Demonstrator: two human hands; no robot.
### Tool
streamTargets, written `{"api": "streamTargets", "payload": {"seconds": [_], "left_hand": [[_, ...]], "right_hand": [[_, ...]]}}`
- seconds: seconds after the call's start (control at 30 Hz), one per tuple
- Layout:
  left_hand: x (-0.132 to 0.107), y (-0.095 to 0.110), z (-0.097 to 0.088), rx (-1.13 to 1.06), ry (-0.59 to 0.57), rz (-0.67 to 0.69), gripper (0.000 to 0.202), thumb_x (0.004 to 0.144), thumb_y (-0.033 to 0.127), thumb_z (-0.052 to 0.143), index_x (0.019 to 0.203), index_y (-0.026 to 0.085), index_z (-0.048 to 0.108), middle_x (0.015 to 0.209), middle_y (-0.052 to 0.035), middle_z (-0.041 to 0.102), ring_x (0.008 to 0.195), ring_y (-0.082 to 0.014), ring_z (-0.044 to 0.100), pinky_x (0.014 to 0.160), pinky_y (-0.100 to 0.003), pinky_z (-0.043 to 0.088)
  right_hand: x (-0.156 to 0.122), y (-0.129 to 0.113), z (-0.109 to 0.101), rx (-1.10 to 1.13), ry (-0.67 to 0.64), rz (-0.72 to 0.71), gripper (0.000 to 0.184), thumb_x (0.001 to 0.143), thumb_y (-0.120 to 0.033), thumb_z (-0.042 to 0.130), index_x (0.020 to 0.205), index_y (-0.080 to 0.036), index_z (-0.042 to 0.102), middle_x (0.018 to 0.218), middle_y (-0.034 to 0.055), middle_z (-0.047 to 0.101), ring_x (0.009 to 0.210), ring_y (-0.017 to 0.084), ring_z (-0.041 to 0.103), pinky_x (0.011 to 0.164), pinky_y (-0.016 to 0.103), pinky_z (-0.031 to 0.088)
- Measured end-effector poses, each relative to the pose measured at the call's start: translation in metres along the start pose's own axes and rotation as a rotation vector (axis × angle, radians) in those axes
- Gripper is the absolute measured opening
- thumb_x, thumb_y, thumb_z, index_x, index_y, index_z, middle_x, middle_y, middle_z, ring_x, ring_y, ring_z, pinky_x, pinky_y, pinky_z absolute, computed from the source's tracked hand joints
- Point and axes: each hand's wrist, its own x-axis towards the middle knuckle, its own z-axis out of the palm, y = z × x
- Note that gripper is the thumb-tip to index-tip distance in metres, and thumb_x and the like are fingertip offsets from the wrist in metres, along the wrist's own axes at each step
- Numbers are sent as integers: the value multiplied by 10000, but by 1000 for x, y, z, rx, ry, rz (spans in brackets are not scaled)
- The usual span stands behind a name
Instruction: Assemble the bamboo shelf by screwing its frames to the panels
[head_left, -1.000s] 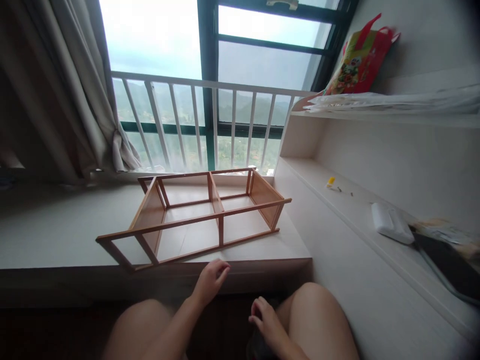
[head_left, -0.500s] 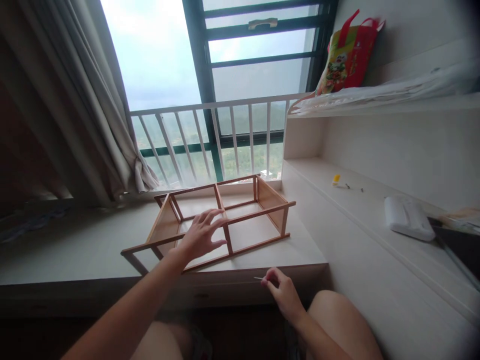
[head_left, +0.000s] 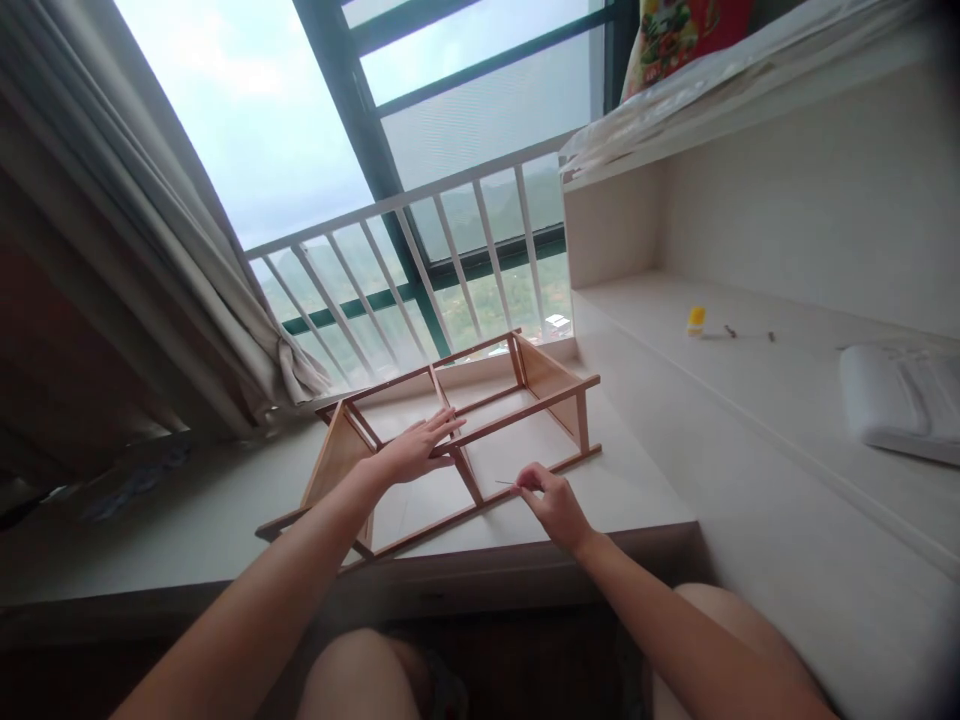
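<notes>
A brown wooden shelf frame point(head_left: 534, 402) lies on its side on the pale ledge, its open bays facing up. My left hand point(head_left: 415, 448) is at the middle of the near upper rail, fingers over it and thumb below, closed on the wood. Closed in a pinch, my right hand point(head_left: 551, 503) has a thin metal rod point(head_left: 504, 483) between thumb and fingers. The rod points left over the near lower rail, close to the middle crosspiece; whether its tip touches the wood I cannot tell.
On the right-hand counter are a yellow-topped small item point(head_left: 696, 321), two small dark pieces point(head_left: 730, 331) that look like screws, and a white case point(head_left: 900, 400). A white railing point(head_left: 450, 205) stands behind the frame, a grey curtain point(head_left: 172, 250) at left. Bare ledge point(head_left: 187, 520) extends leftward.
My left hand has come down from hovering open onto the frame's rail. My right hand has moved up and forward with the rod, to the frame. The view has tilted.
</notes>
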Motion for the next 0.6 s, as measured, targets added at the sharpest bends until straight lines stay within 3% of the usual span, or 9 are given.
{"api": "streamTargets", "payload": {"seconds": [0.2, 0.37, 0.6], "left_hand": [[27, 9, 4, -113, 20, -25, 664, 927, 505, 555, 1532, 322, 351, 1653, -83, 213, 1506, -283, 241, 1194, -449, 309], [42, 21, 6, -141, 39, -84, 582, 920, 530, 551, 1452, 314, 453, 1636, -86, 262, 1471, -285, 330, 1178, -434, 343], [53, 31, 8, -132, 65, -116, 448, 924, 540, 537, 1293, 287, 542, 1614, -97, 303, 1414, -273, 430, 1141, -405, 387]], "right_hand": [[31, 4, 1, 22, 52, -186, 105, 906, -317, 650, 871, -219, 636, 835, 40, 723, 766, 192, 681, 705, 313, 549], [47, 5, -1, 17, 93, -392, 74, 934, -283, 614, 886, -226, 610, 895, 58, 717, 850, 203, 686, 792, 352, 554], [67, 6, 0, 26, 114, -408, 80, 926, -251, 623, 866, -225, 576, 907, 56, 708, 861, 197, 677, 813, 353, 539]]}}
